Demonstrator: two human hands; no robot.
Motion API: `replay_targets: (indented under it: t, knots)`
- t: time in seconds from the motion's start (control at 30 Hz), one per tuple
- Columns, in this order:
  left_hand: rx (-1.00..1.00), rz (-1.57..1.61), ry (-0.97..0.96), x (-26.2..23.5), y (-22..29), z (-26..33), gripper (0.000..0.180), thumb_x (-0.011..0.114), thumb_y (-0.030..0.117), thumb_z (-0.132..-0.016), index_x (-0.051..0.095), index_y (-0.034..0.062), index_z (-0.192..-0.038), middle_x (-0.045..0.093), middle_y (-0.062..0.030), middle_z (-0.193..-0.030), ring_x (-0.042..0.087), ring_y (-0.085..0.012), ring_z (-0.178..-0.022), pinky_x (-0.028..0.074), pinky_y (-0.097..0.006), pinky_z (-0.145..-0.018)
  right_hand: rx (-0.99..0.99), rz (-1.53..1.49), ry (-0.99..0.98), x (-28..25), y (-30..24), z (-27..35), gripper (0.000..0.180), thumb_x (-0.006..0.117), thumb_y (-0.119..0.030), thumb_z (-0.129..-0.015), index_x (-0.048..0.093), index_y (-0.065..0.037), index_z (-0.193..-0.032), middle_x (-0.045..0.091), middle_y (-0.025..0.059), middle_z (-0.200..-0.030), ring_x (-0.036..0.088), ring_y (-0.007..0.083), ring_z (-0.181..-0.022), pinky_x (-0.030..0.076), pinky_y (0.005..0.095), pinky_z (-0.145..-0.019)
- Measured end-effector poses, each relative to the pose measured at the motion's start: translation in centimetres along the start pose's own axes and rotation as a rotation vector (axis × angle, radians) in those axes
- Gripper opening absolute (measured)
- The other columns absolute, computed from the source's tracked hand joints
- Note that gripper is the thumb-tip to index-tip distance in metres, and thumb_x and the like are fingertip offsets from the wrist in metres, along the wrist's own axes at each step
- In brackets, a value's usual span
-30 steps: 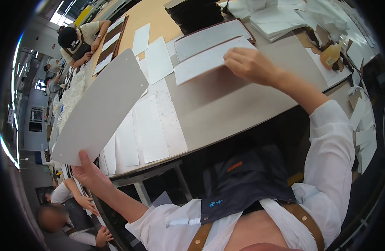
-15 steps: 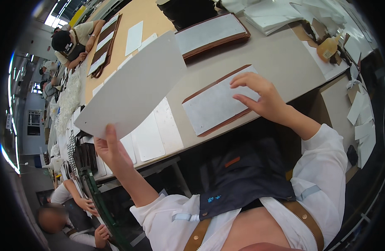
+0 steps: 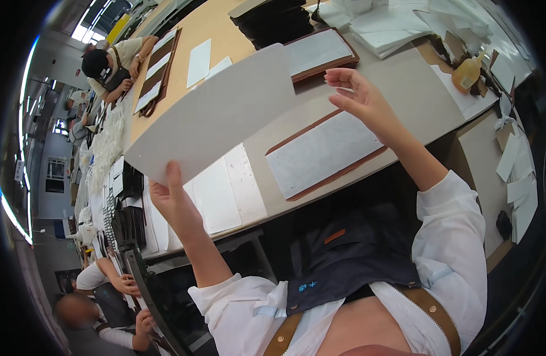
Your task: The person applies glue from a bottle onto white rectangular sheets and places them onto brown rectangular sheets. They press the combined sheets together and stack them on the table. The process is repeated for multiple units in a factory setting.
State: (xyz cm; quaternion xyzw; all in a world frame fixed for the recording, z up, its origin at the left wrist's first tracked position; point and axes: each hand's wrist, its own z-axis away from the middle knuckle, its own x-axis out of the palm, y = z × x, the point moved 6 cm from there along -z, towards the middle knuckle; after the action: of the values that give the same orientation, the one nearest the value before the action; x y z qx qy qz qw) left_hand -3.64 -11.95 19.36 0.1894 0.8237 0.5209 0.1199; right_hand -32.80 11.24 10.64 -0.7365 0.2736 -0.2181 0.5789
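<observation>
A large, thin white sheet (image 3: 219, 113) is raised over the table, tilted, with a small hole near its left end. My left hand (image 3: 173, 193) pinches its lower edge, thumb on the near face. My right hand (image 3: 357, 98) hovers with nothing in it, fingers apart and slightly curled. Below it on the table lies a white rectangular panel (image 3: 323, 155) on a brown leather-like piece, whose brown edges show along both long sides. Beyond that, partly hidden by the raised sheet, is a stack of brown pieces topped with a white panel (image 3: 320, 52).
Behind stands a pile of black pieces (image 3: 270, 22). At the right are a yellowish squeeze bottle (image 3: 467, 72), paper scraps and white sheets (image 3: 388, 29). White panels (image 3: 216, 202) lie at the table's near left. Other people (image 3: 110, 68) work at the left.
The raised sheet and my left hand have shifted right in view. My right hand has moved away from the panel on the table, farther back toward the brown stack.
</observation>
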Motion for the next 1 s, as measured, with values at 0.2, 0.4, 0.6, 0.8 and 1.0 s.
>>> replay_targets:
  t: [0.2,0.4,0.6,0.8,1.0]
  knots:
    - [0.28,-0.193,0.175,-0.2,2.7,-5.9,0.032,0.067,0.021,-0.1,0.062,-0.0055,-0.118,0.069,-0.0108,-0.114,0.065,-0.015,-0.106,0.048,-0.029,-0.097,-0.194,0.367,0.275,-5.7,0.7,3.8,0.045,0.07,-0.011,-0.093,0.055,-0.001,-0.134,0.059,0.0132,-0.135,0.055,0.0248,-0.129,0.04,0.0391,-0.114]
    - [0.731,-0.413,0.317,7.7,4.7,-14.2,0.042,0.07,0.032,-0.098,0.065,-0.0076,-0.112,0.07,-0.015,-0.109,0.068,-0.0236,-0.098,0.053,-0.035,-0.09,-0.326,0.799,0.523,-10.2,1.4,8.5,0.042,0.068,-0.001,-0.088,0.058,-0.002,-0.129,0.059,0.0151,-0.132,0.056,0.0313,-0.124,0.043,0.0418,-0.108]
    - [1.358,-0.703,0.249,20.7,3.9,-20.4,0.013,0.073,0.027,-0.092,0.065,0.0167,-0.093,0.07,0.004,-0.108,0.056,-0.0202,-0.117,0.026,-0.044,-0.11,-0.303,0.907,0.468,-8.7,1.8,9.2,0.042,0.07,-0.001,-0.086,0.059,-0.003,-0.126,0.059,0.0158,-0.13,0.056,0.0362,-0.121,0.045,0.0428,-0.105]
    - [1.204,-1.001,-0.216,28.7,-6.1,-17.6,0.021,0.078,0.018,-0.082,0.065,0.021,-0.098,0.064,0.0047,-0.118,0.049,-0.0214,-0.13,0.017,-0.047,-0.12,-0.279,0.918,0.492,-8.9,2.0,9.1,0.036,0.071,-0.002,-0.085,0.062,-0.003,-0.12,0.06,0.0147,-0.129,0.058,0.0349,-0.118,0.048,0.0421,-0.099]
    - [1.057,-1.095,-0.371,24.1,-7.0,-17.1,0.122,0.084,0.049,-0.078,0.007,0.0082,-0.162,0.024,-0.0147,-0.161,0.01,-0.0371,-0.154,0.003,-0.055,-0.125,-0.269,0.915,0.484,-8.7,2.3,9.1,0.034,0.072,-0.001,-0.085,0.064,-0.003,-0.118,0.06,0.0141,-0.128,0.059,0.0347,-0.116,0.049,0.0415,-0.097]
